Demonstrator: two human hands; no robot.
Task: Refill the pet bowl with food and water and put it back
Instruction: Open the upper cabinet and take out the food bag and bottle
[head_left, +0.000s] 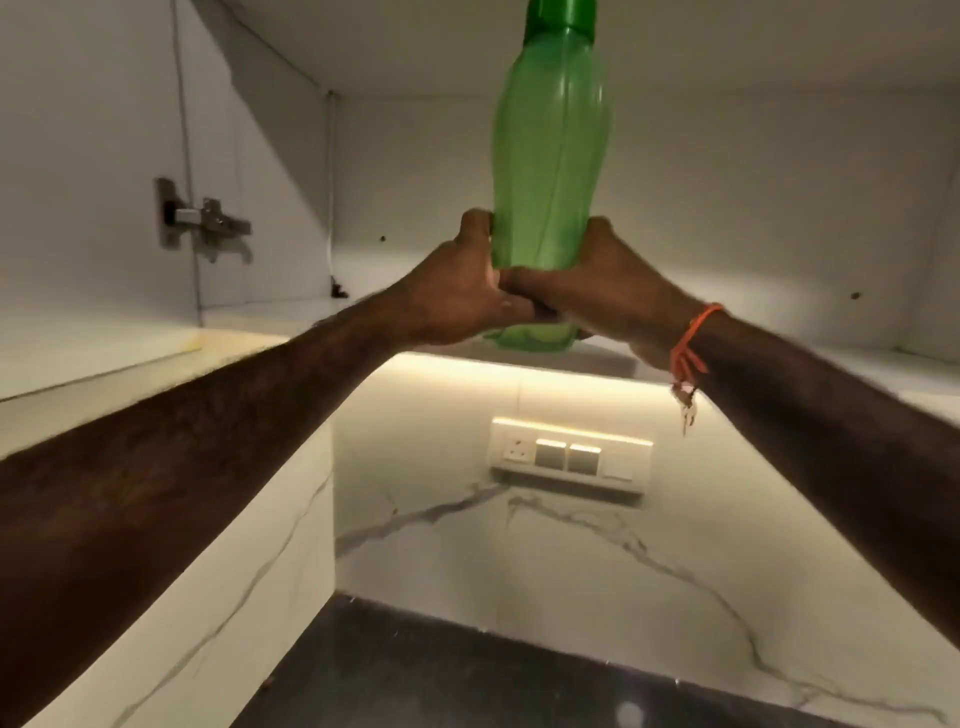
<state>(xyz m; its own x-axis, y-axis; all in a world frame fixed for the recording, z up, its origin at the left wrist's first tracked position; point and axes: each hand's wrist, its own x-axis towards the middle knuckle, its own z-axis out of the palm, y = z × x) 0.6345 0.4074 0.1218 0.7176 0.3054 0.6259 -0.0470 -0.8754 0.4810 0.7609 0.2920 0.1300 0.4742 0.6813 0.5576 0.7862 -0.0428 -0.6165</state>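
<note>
Gripping a green bottle (550, 150) low on its body with both hands, left hand (460, 293) wrapped around the left side, right hand (605, 291) around the right, thumbs meeting at the front and fingers curled behind. Holding it upright at the front edge of an open wall cabinet (779, 182), base just at or above the shelf lip; contact with the shelf not possible to tell. Showing as translucent, smooth plastic, waisted near the bottom and swelling toward the shoulder, with a darker green screw cap partly cut off by the top of the view. Carrying no readable label or writing. Wearing an orange thread (688, 343) on the right wrist, knotted, with a small pale charm dangling. Standing out on the cabinet's left wall, a metal hinge (202, 221), matt white panels all round. Glowing below, a warm light strip over white marble-look wall with grey veins, a switch plate (569, 457) with a socket and rockers, and a dark speckled counter (467, 675) at the bottom.
</note>
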